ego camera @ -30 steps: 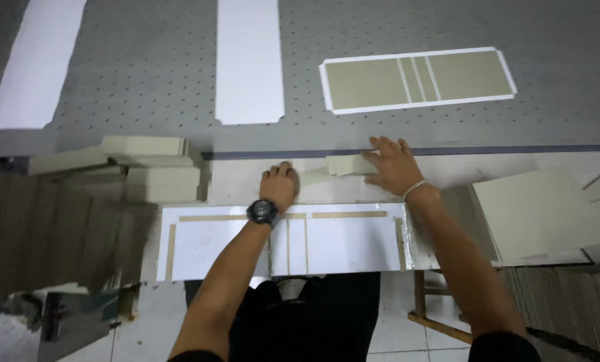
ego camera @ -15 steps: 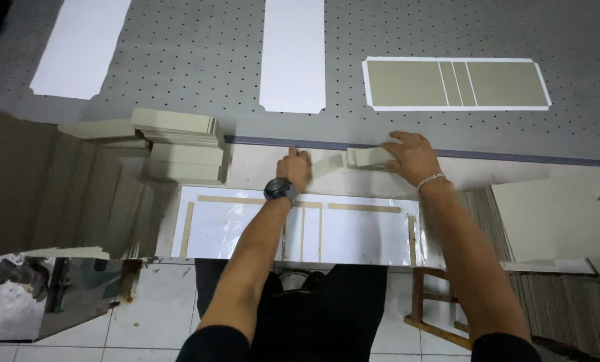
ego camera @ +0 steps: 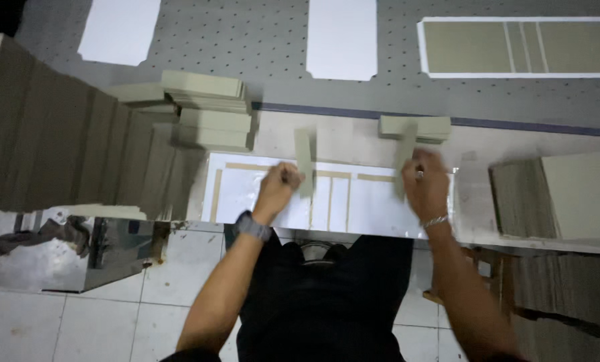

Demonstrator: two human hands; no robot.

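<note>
Likely bookbinding workshop: perforated grey worktable (ego camera: 259, 47), greyboard stacks (ego camera: 209, 110), cut white sheets (ego camera: 341, 37)

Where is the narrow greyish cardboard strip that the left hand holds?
In the head view, the narrow greyish cardboard strip stands just left of centre in the left hand, over the white sheet at the bench's near edge.

You look down on a pale desk (ego camera: 353, 134) backed by a grey perforated board (ego camera: 246, 47). Below its edge you see a white tiled floor (ego camera: 99, 308) and, at the right, a wooden chair (ego camera: 494, 281). The light is dim.
</note>
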